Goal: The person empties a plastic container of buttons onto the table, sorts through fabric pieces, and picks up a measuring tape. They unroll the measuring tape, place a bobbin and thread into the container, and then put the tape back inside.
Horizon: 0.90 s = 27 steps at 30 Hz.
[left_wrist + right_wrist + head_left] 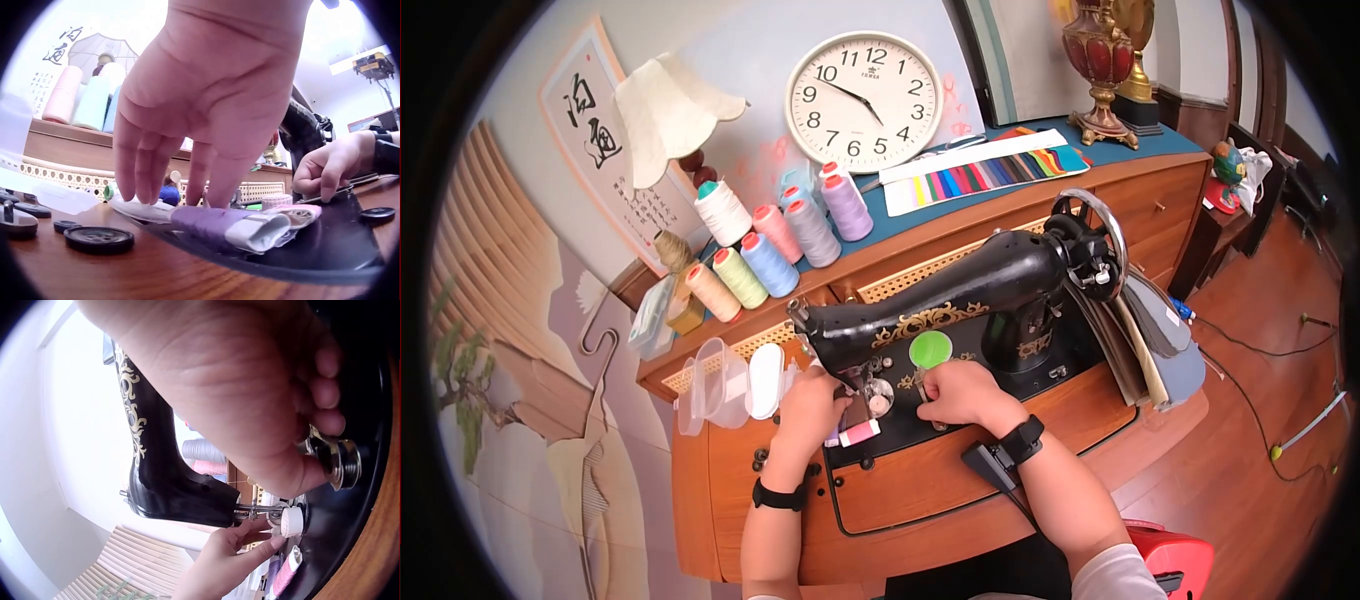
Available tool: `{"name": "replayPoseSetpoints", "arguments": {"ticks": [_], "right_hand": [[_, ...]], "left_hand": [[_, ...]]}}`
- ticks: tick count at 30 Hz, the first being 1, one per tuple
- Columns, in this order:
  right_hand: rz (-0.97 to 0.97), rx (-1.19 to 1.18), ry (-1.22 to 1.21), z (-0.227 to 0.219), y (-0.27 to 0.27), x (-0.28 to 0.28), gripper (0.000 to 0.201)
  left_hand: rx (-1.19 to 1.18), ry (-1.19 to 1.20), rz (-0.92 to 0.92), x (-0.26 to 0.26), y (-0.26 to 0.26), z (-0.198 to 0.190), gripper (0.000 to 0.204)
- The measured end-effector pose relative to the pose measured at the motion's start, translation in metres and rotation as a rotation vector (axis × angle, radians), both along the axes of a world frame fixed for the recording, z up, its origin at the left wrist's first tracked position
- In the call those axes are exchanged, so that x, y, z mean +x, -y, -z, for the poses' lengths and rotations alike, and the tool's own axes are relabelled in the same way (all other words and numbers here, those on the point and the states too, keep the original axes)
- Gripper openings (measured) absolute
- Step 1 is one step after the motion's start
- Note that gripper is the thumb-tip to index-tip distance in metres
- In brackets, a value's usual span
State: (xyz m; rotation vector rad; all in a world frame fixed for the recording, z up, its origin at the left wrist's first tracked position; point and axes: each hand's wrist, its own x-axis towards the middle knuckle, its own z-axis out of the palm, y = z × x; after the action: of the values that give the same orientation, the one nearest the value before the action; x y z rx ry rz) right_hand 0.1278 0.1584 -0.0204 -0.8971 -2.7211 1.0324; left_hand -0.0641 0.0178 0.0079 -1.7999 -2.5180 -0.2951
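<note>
Bobbin (pixel 347 465) lies just beside the fingers (pixel 325 394) of the right hand (pixel 231 394).

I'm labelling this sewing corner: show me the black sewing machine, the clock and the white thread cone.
Black sewing machine (pixel 950 285), head view: middle of its arm.
Clock (pixel 865 103), head view: dial centre.
White thread cone (pixel 725 217), head view: side of the thread.

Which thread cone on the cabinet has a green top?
The white cone, left of the red-topped pink one; the peach cone and blue cone have red tops.
</note>
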Motion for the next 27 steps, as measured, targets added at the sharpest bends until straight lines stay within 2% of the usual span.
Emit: {"name": "replayPoseSetpoints", "arguments": {"ticks": [11,15,20,27], "right_hand": [[-0.002,-0.012,-0.003,0.0,-0.001,0.0,0.023],[0.002,-0.018,0.006,0.0,-0.002,-0.001,0.023],[-0.003,-0.02,0.002,-0.001,-0.003,-0.001,0.024],[-0.009,-0.02,-0.011,-0.003,-0.002,0.0,0.024]], "left_hand": [[0.057,0.055,0.185,-0.004,0.005,0.001,0.018],[0.104,0.074,0.148,-0.003,0.001,0.003,0.017],[0.039,0.043,0.093,-0.011,0.001,0.014,0.019],[-0.013,0.117,0.08,-0.014,0.001,0.014,0.027]]}}
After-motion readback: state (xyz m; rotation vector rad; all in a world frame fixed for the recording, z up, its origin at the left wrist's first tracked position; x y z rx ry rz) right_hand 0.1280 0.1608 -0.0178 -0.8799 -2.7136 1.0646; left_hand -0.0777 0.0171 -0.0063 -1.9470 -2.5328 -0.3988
